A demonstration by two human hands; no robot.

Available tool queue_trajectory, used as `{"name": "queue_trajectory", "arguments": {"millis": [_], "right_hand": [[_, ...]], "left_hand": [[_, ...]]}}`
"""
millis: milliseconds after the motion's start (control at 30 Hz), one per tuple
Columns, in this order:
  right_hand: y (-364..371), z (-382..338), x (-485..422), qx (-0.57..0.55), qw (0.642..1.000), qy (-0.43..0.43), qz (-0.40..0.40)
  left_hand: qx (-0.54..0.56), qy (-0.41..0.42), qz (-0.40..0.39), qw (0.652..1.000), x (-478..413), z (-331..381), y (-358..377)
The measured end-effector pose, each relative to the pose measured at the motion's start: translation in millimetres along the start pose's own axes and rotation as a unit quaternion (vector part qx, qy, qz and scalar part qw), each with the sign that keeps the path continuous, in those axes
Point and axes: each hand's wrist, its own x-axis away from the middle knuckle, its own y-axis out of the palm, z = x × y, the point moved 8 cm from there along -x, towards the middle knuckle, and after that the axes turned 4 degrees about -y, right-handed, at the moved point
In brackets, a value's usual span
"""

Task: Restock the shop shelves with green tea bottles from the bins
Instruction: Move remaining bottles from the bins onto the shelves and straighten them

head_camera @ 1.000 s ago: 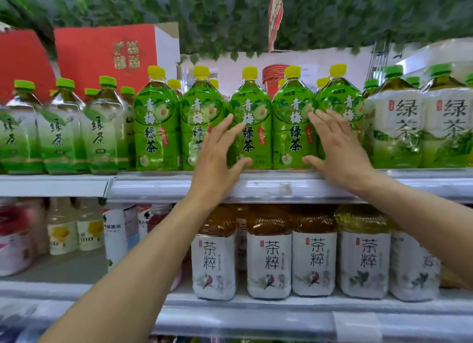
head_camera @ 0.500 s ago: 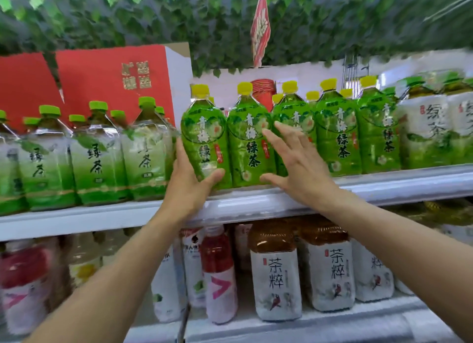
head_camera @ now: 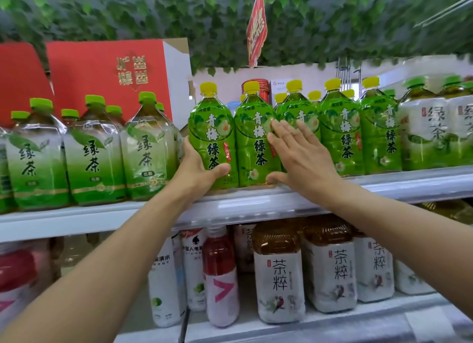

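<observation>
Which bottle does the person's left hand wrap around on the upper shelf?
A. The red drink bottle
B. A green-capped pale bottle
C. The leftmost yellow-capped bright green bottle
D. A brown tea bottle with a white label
C: the left hand curls round the lower part of the leftmost yellow-capped bottle, thumb across its front, while the right hand lies flat against the neighbouring bottles.
</observation>
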Motion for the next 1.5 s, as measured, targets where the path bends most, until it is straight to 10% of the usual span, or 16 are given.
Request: {"name": "queue_trajectory", "arguments": {"millis": [1100,1500], "right_hand": [[16.3,32.2,12.3,-0.156,0.982,0.090,0.062],[-11.0,-34.9,4.4,-0.358,0.930,0.067,0.049]], "left_hand": [[-0.112,-0.024,0.033,0.993,-3.7,-10.6,0.3],[-0.306,0.176,0.160,0.922,108.8,10.7,-64.1]]}}
